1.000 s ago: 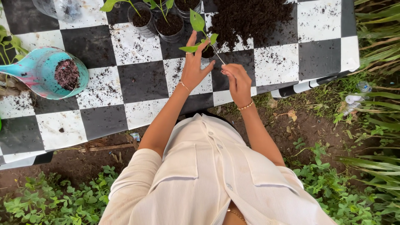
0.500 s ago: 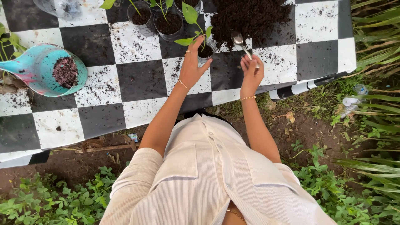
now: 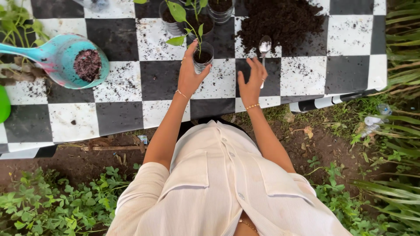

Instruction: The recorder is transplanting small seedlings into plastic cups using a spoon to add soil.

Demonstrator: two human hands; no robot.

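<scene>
The person stands at a table covered with a black and white checkered cloth [image 3: 144, 78]. The left hand [image 3: 189, 76] is closed around a small clear cup [image 3: 203, 57] filled with dark soil, the fingers wrapping its side from seven o'clock. A young green seedling [image 3: 186, 24] stands upright in this cup, its leaves reaching toward eleven o'clock. The right hand [image 3: 251, 83] holds a metal spoon [image 3: 264, 49] by the handle; the fingers are partly spread, yet the grip on the handle is there. The bowl of the spoon points to twelve o'clock and lies at the lower edge of a loose pile of soil [image 3: 282, 22]. The cup is at nine o'clock from the spoon, near it but apart.

At twelve o'clock from the cup, more cups with soil [image 3: 192, 13] stand close together. Far at nine o'clock lies a turquoise scoop [image 3: 61, 59] with some dark reddish material inside. Crumbs of soil are scattered over the cloth.
</scene>
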